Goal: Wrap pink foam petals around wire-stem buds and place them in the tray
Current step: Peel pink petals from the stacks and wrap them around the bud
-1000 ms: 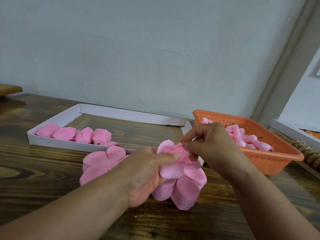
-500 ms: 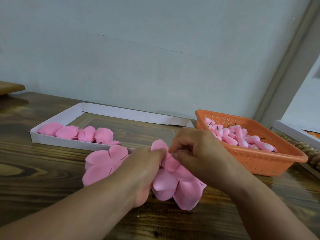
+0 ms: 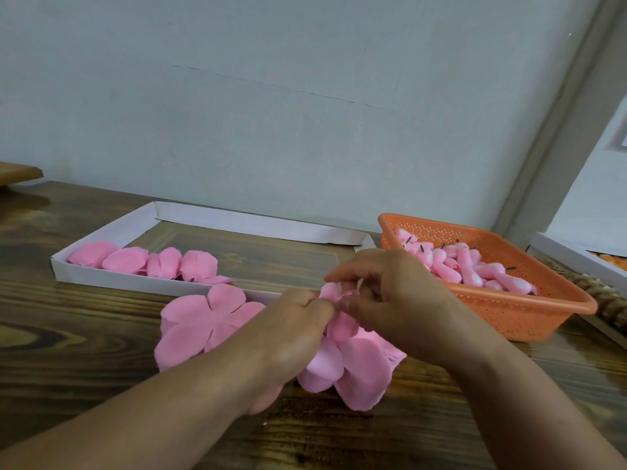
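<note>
Pink foam petal cluster [image 3: 356,364], soft, light, easily creased; pinched by left hand [image 3: 288,337] and right hand [image 3: 393,300] fingers, just before white cardboard tray [image 3: 101,278]; best held near centre.

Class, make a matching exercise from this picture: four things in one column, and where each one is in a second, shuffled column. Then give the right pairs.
1. buds
2. wrapped flowers
3. flat petal piece
4. petals being worked

A. in the white tray
B. in both hands, left hand and right hand
C. in the orange basket
D. on the table before the tray

Pairs: 1-C, 2-A, 3-D, 4-B
</note>
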`<state>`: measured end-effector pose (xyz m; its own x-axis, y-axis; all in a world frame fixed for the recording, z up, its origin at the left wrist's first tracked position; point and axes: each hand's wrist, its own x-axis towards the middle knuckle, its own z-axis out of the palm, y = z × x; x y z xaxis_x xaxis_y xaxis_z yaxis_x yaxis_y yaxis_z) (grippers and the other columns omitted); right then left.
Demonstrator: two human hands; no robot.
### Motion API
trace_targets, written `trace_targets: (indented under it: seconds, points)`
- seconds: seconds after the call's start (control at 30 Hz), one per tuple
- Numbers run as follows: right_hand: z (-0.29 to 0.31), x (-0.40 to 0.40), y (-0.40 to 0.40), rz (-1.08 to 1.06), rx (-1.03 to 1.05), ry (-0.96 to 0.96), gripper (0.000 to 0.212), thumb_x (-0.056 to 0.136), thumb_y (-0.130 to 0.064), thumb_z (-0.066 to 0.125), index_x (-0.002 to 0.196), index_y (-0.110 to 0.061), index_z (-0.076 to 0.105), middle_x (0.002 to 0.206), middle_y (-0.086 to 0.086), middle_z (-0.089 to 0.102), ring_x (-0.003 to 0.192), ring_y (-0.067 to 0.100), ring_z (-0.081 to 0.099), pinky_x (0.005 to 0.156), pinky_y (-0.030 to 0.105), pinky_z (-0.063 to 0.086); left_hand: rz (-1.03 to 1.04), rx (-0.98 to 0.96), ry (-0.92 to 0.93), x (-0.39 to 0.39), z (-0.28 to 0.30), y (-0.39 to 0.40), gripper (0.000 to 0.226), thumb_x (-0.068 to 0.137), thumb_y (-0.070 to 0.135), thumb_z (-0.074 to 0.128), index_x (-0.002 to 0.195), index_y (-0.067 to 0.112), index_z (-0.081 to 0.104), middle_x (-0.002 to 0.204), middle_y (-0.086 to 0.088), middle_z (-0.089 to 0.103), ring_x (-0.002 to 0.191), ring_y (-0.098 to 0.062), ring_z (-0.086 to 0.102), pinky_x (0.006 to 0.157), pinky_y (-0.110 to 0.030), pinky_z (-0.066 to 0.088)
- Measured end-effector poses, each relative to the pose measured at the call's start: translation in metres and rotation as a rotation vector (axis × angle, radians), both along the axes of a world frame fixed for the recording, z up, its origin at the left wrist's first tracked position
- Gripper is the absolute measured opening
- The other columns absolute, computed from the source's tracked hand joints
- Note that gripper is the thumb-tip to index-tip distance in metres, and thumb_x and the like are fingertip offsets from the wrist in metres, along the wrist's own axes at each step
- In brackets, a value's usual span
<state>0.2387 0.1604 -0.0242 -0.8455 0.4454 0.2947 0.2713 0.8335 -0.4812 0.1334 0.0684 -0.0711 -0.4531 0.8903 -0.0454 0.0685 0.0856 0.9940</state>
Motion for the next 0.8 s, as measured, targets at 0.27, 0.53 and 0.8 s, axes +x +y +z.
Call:
trace_targets:
  seconds: [0.27, 0.53, 0.8]
  points:
    - [0.004, 0.003, 0.000, -0.059, -0.106, 0.077, 0.027, 0.079, 0.000, 0.064, 0.065, -0.022, 0.057, 0.050, -0.010, 0.058, 0.052, 0.007, 0.058, 0.055, 0.021, 0.048, -0.141, 0.014, -0.187, -0.002, 0.002, 0.009, 0.074, 0.072, 0.071, 0.039, 0.081, 0.007, 0.075, 0.095, -0.020, 0.070, 0.100, -0.038, 0.063, 0.101, -0.051, 0.043]
    - [0.003, 0.005, 0.003, -0.038, -0.314, 0.145, 0.020, 0.078, 0.007, 0.063, 0.066, -0.010, 0.061, 0.046, 0.004, 0.062, 0.041, 0.011, 0.058, 0.043, 0.017, 0.043, -0.198, -0.004, -0.272, -0.007, -0.003, 0.006, 0.025, 0.096, 0.010, 0.049, 0.098, -0.003, 0.070, 0.085, -0.015, 0.065, 0.073, -0.022, 0.058, 0.062, -0.031, 0.046]
    - [-0.002, 0.002, 0.006, -0.029, -0.371, 0.235, 0.025, 0.073, 0.014, 0.057, 0.061, -0.007, 0.062, 0.045, 0.007, 0.061, 0.038, 0.012, 0.057, 0.040, 0.017, 0.043, -0.042, 0.080, -0.227, -0.004, -0.003, 0.006, 0.017, 0.086, 0.021, 0.066, 0.100, 0.012, 0.064, 0.097, -0.017, 0.069, 0.078, -0.021, 0.060, 0.061, -0.029, 0.046]
